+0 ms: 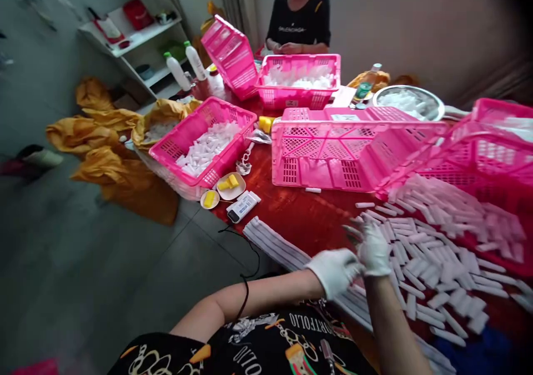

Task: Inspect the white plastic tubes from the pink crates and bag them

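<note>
My left hand (335,270), in a white glove, is held in front of my body with its fingers closed. What lies in them, if anything, is hidden. Close against it, my right hand (373,248) wears a white glove too, and its fingers are smeared by motion. To the right of my hands spreads a large pile of small white tubes (420,253) on the red table (291,219). Clear plastic sleeves (462,208) holding more tubes lie at the pile's back. A striped cloth (277,244) runs along the near table edge.
A pink basket (353,128) lies tipped on its side beyond my hands. White pieces fill another pink basket (250,117) at left. Nearby are yellow blocks (228,182) on a dish and a white tube-shaped pack (244,206). Across the table sits a person (300,23).
</note>
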The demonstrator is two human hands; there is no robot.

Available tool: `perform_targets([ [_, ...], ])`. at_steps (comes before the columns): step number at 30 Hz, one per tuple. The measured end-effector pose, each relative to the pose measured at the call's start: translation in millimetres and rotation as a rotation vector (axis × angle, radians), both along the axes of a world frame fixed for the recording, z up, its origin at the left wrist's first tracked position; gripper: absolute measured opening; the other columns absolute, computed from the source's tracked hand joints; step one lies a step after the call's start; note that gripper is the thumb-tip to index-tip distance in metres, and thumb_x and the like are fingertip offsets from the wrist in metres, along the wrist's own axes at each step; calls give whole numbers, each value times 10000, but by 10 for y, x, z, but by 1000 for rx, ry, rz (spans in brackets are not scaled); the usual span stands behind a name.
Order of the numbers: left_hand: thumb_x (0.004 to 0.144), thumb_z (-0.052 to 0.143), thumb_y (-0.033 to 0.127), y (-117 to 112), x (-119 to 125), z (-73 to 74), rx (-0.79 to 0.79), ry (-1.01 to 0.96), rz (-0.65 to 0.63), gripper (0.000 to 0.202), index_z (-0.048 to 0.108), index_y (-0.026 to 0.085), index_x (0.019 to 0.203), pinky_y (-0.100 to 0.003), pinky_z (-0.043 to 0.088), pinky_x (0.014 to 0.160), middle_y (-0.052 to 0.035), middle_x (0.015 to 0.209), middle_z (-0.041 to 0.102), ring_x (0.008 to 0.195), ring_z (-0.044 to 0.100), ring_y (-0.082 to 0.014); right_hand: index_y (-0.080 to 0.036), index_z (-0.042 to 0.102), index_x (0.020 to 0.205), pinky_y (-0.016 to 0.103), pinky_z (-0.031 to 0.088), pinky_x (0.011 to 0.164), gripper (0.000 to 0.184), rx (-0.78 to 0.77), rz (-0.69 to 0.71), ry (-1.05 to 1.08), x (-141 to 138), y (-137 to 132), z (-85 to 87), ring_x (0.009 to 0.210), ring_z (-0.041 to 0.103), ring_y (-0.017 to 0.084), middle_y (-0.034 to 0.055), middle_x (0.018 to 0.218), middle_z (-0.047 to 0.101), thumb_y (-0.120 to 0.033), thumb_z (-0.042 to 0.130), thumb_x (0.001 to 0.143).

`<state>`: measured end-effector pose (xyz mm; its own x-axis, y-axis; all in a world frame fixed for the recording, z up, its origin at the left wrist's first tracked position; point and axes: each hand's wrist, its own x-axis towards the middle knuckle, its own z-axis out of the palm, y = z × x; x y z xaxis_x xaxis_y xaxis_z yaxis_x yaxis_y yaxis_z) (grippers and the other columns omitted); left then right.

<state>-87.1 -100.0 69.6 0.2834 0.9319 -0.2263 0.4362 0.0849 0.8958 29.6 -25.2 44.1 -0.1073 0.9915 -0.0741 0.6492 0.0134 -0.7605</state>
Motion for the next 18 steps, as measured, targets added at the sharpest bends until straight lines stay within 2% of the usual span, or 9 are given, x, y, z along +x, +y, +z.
perform_targets([
  [1,878,491,416,67,-211,-92,-11,49,175,270,633,205,967,-234,464,739,-20,903,671,803,601,-140,-112,639,1069,269,527,646,542,-45,-79,111,-134,-5,-125,658,655,116,81,927,691,-401,202,931],
  [3,867,529,362,155,-711,-307,-16,233,548,277,594,186,1071,-258,443,864,-54,1049,650,950,590,-155,-150,583,1162,287,536,661,486,-169,-159,278,-393,-121,-391,714,675,152,91,1020,681,-493,386,879],
  [4,847,565,324,170,-977,-425,-50,357,686,294,586,164,1092,-280,415,927,-81,1096,635,1016,574,-173,-159,583,1164,308,537,726,497,-226,-123,282,-507,-219,-524,794,677,179,102,1063,672,-513,457,840],
  [6,801,626,302,145,-1476,-660,-200,600,848,396,562,156,1163,-340,385,971,-125,1185,594,1086,546,-226,-159,623,1109,352,491,892,474,-289,55,149,-695,-433,-776,979,641,222,122,1122,653,-505,494,812],
  [9,773,647,351,62,-2005,-957,-355,807,931,496,531,145,1209,-384,391,950,-170,1222,557,1129,513,-286,-159,637,1096,368,448,959,446,-348,241,11,-909,-586,-1076,1047,613,234,123,1111,655,-468,456,831],
  [11,759,655,372,29,-2193,-1097,-402,850,928,512,529,149,1202,-388,388,948,-174,1222,553,1138,499,-292,-162,625,1119,362,463,924,445,-325,297,-45,-1056,-492,-1201,1017,619,232,120,1103,650,-457,442,840],
  [14,771,640,373,6,-2333,-1232,-417,831,946,482,536,153,1187,-381,376,952,-166,1202,567,1120,498,-278,-140,601,1159,342,456,909,446,-197,368,-137,-1366,-127,-1268,1005,605,228,130,1119,621,-423,436,857],
  [18,863,510,298,-44,-2554,-1342,-374,823,1054,390,533,142,1220,-366,351,973,-160,1227,563,1147,475,-265,-130,571,1203,298,438,895,422,-10,479,-264,-2014,385,-1231,981,587,210,131,1125,582,-369,427,886],
])
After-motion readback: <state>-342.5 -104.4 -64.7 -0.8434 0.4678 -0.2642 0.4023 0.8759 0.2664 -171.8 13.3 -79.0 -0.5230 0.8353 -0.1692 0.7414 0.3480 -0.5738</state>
